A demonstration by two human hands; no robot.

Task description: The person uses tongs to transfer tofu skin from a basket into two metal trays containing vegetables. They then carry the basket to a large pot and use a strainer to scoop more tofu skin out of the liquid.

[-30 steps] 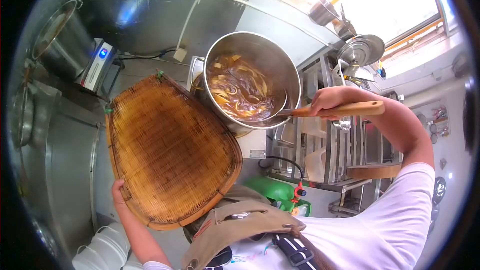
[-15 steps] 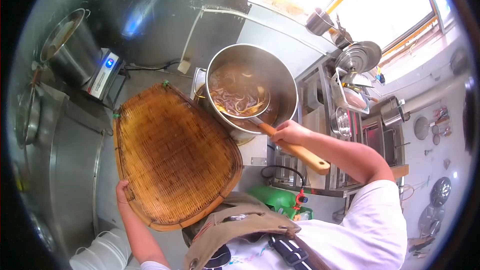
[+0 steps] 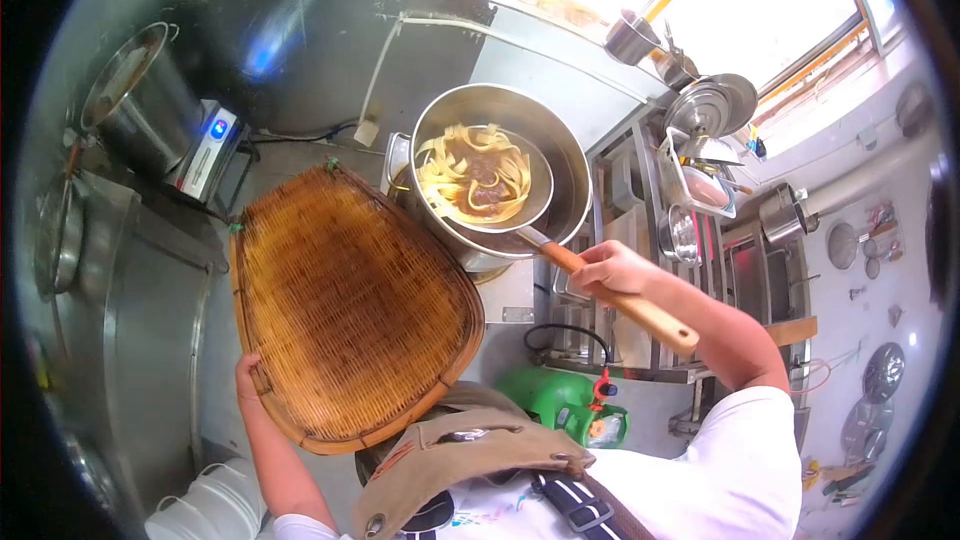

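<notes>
Right hand (image 3: 612,268) is closed around the wooden handle of a skimmer ladle (image 3: 487,180) — flat noodles (image 3: 462,168) are held above the steel pot (image 3: 575,165); the woven bamboo tray (image 3: 345,305) is gripped at its near edge by the left hand (image 3: 246,378).

Nothing legible here
I find no readable words or numbers; my shirt print (image 3: 478,518) is too blurred.

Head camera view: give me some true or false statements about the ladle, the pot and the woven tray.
1. The right hand grips the ladle by its wooden handle. True.
2. The ladle holds noodles over the pot. True.
3. The left hand holds a metal lid. False: it holds the woven tray by its edge.
4. The gas canister is red. False: it is green.
</notes>
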